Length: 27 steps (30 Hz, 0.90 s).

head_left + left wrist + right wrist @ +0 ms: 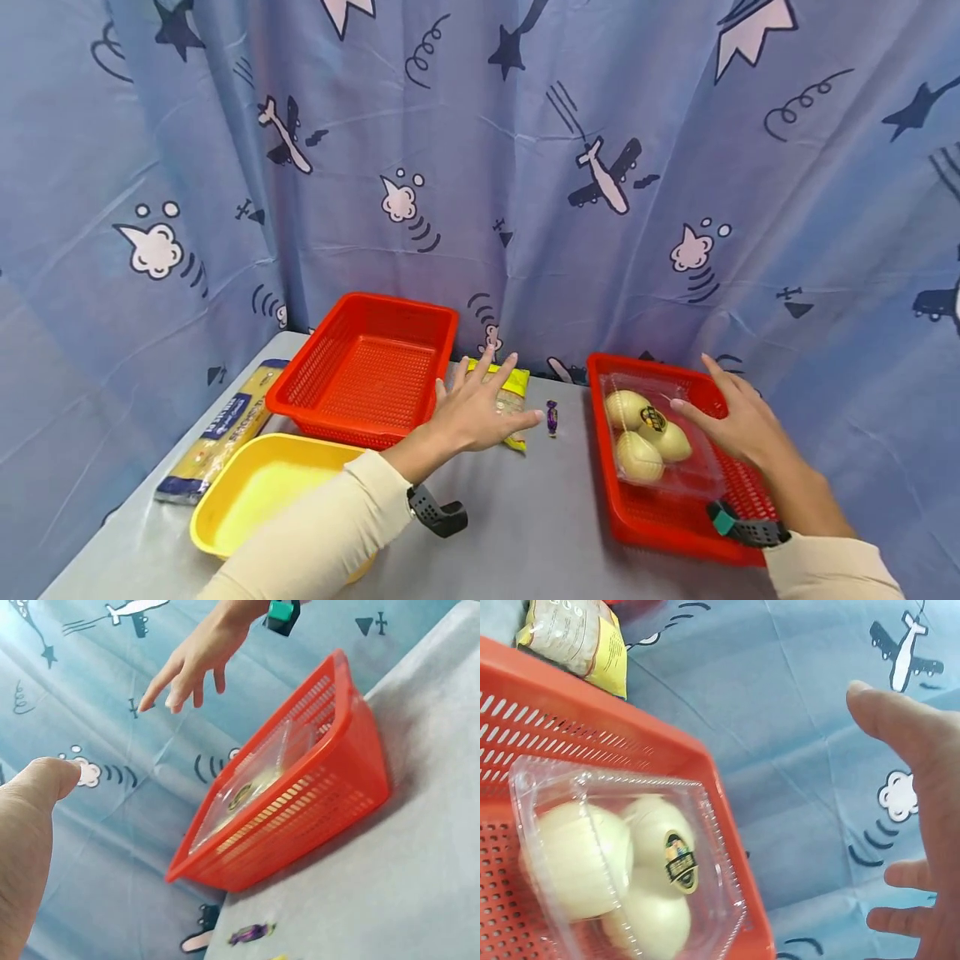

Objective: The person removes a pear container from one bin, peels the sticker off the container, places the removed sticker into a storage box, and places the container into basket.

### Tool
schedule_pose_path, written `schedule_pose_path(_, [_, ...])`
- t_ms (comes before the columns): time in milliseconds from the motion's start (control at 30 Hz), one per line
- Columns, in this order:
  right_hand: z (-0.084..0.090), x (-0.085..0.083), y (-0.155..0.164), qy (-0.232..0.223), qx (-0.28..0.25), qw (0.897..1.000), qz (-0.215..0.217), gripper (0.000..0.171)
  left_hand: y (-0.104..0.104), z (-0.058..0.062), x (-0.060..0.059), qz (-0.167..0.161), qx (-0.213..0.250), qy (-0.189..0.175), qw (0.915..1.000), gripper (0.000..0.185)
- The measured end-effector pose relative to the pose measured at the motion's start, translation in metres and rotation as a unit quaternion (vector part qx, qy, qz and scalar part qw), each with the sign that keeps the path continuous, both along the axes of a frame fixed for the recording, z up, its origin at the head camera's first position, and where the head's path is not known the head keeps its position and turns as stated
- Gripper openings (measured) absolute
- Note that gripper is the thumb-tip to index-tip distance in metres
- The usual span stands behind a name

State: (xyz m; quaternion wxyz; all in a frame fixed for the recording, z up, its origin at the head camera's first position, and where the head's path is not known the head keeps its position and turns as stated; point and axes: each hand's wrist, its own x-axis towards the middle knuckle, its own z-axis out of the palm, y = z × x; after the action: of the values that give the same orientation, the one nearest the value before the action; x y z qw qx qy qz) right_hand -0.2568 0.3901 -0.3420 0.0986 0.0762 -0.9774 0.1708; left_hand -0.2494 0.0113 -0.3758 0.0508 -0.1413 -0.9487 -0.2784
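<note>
Head view: right basket (660,533) lengthwise near-to-far.

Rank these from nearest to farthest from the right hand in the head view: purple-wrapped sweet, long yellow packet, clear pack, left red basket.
From the right hand:
1. Clear pack, in the right red basket.
2. Purple-wrapped sweet, left of that basket.
3. Left red basket, farther left, near the curtain.
4. Long yellow packet, farthest left.
</note>
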Motion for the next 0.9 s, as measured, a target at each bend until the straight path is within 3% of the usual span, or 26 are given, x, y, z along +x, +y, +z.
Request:
schedule_pose_path(467, [-0.03,-0.006,0.021,-0.001,-0.028,0.999,0.015,0.088,0.042,-0.032,0.007,-0.028,0.057,-0.025,0.9977,0.09])
schedule_pose_path(900, [-0.042,-0.009,0.028,-0.007,-0.029,1.0,0.009,0.088,0.075,-0.047,0.015,-0.048,0.049,-0.033,0.9971,0.09])
